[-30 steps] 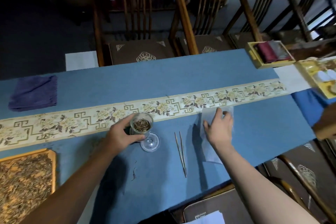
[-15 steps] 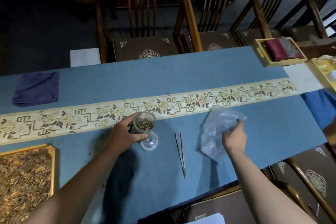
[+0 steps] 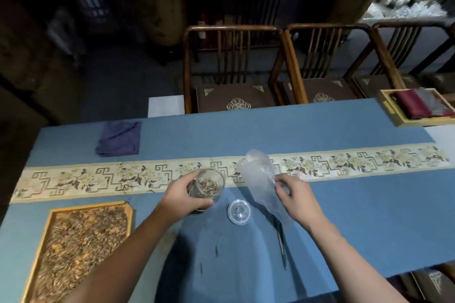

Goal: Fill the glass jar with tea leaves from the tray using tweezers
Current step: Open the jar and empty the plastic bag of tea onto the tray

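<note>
Underneath, blue tablecloth (image 3: 344,216) (floral runner (image 3: 123,177)).

I see my left hand (image 3: 183,195) gripping the glass jar (image 3: 208,188), tilted, with tea leaves (image 3: 208,186) inside it, near the middle of the table (image 3: 344,216). My right hand (image 3: 295,198) pinches a clear plastic bag (image 3: 259,174) just right of the jar. The jar lid (image 3: 239,211) lies between my hands. The tweezers (image 3: 280,241) lie toward the near edge. The tray (image 3: 53,224) of leaves sits at the near left corner, and a folded purple cloth (image 3: 119,139) near the far left edge.
</note>
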